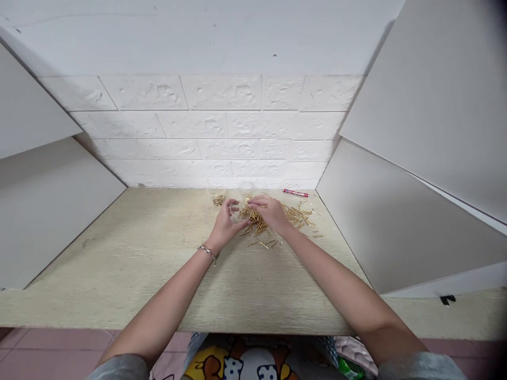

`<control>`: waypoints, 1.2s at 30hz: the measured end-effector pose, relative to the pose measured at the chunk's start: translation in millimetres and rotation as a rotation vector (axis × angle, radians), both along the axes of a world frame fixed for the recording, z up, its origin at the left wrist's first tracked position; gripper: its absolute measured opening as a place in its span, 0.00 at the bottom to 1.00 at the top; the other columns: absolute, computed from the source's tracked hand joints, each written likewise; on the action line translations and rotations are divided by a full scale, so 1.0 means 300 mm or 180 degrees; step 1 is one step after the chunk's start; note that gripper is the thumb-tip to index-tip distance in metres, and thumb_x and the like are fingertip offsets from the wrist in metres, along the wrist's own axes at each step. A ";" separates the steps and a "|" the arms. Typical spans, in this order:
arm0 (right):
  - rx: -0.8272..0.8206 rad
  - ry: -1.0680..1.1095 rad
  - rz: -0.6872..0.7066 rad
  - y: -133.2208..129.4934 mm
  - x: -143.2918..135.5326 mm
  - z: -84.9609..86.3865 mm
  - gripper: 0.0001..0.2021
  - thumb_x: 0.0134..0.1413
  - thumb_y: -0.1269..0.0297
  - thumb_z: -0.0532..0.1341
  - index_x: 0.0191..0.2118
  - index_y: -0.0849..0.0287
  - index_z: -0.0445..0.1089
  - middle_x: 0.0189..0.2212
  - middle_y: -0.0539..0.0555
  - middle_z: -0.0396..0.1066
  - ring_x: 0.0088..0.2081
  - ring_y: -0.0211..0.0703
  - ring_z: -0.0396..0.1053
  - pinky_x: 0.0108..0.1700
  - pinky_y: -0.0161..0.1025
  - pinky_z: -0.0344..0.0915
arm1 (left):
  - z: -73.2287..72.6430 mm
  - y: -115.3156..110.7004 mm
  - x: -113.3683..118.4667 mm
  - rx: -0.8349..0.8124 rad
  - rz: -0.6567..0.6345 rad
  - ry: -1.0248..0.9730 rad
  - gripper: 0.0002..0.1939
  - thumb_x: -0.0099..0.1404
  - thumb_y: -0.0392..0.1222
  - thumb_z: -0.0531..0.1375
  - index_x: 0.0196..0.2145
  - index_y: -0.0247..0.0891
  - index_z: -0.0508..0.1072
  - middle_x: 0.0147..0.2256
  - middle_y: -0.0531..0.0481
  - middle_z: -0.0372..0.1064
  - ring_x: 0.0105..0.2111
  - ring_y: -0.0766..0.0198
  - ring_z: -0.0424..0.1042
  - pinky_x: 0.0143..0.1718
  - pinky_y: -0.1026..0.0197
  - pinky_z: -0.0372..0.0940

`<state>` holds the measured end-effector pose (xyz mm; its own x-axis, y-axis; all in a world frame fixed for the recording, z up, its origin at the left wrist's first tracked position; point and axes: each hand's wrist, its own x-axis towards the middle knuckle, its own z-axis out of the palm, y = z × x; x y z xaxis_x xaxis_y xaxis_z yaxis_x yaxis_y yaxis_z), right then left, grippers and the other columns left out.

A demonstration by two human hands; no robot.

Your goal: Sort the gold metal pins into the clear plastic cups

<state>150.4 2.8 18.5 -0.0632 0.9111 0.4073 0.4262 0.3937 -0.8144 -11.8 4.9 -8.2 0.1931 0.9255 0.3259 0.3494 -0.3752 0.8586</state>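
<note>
My left hand (227, 222) is curled round a small clear round container (236, 211), its thumb and fingers on either side. Close beside it on the right, my right hand (269, 211) has its thumb and fingers pinched together over the container's edge; whatever is between the fingertips is too small to make out. Beneath and around both hands lies a loose pile of thin gold-coloured metal pins (259, 224), spreading to the right.
Small gold pieces sit in a clear container (218, 200) left of the hands. A pink-red pen (296, 193) lies near the back wall. Grey-white panels (420, 211) enclose the wooden table (119, 248) at both sides. A black object (447, 300) is at far right.
</note>
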 end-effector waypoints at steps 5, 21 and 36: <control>0.0132 -0.0230 -0.0170 0.024 0.018 -0.023 0.08 0.52 0.64 0.58 0.36 0.56 0.73 0.37 0.51 0.73 0.41 0.39 0.67 0.46 0.37 0.61 | -0.013 0.013 -0.006 0.0207 0.0025 0.0277 0.35 0.47 0.46 0.65 0.49 0.38 0.54 0.49 0.42 0.59 0.45 0.59 0.65 0.44 0.56 0.62; 0.0354 -0.2899 -0.0217 0.013 0.043 -0.079 0.07 0.52 0.60 0.59 0.31 0.55 0.72 0.48 0.55 0.63 0.50 0.50 0.56 0.53 0.62 0.40 | -0.001 0.044 -0.059 0.1531 0.0116 0.1503 0.31 0.52 0.42 0.63 0.52 0.41 0.57 0.51 0.43 0.56 0.53 0.55 0.56 0.54 0.49 0.55; 0.0457 -0.2935 -0.0373 0.010 0.015 -0.109 0.09 0.52 0.68 0.55 0.26 0.59 0.71 0.40 0.57 0.66 0.45 0.48 0.59 0.55 0.61 0.38 | 0.002 0.058 -0.095 0.2126 0.0042 0.2022 0.28 0.57 0.42 0.59 0.54 0.42 0.56 0.52 0.41 0.56 0.52 0.54 0.57 0.51 0.50 0.58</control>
<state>154.9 5.9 -14.2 -0.3279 0.8770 0.3511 0.9221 0.3779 -0.0828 -40.2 22.4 -7.6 0.5093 0.5866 0.6296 0.6887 -0.7166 0.1106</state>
